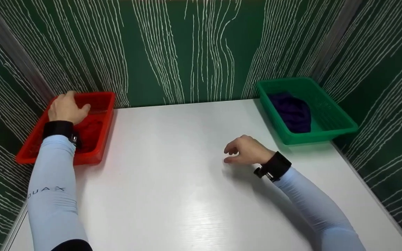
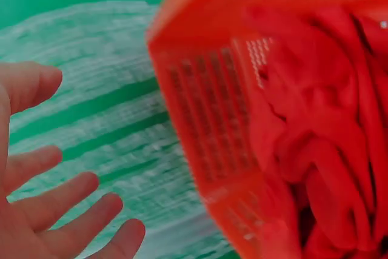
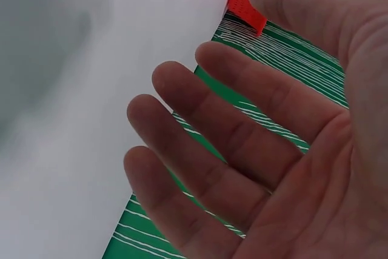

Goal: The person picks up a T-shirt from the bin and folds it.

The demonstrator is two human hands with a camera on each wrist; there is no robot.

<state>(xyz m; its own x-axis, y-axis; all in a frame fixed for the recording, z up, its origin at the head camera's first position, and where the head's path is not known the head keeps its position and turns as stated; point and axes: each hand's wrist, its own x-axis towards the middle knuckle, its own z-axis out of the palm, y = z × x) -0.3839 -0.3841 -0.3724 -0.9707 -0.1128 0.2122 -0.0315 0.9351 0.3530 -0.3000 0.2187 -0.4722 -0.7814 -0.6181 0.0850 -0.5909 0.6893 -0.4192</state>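
Observation:
My left hand (image 1: 66, 108) is over the red basket (image 1: 108, 130) at the table's far left, fingers spread and nothing in them. In the left wrist view, crumpled red cloth (image 2: 315, 119) lies inside that basket, apart from the fingertips. My right hand (image 1: 248, 150) hovers above the white table right of its middle, its fingers loosely bent. The right wrist view shows the right palm and fingers (image 3: 242, 131) bare, holding nothing. Nearest to this hand is the green basket (image 1: 291, 139), with a dark purple cloth (image 1: 291, 111) in its left part.
The white tabletop (image 1: 166, 157) stretches between the two baskets. Green walls with white wavy lines (image 1: 201, 52) close in the back and both sides. Each basket stands near a back corner, the green one close to the right wall.

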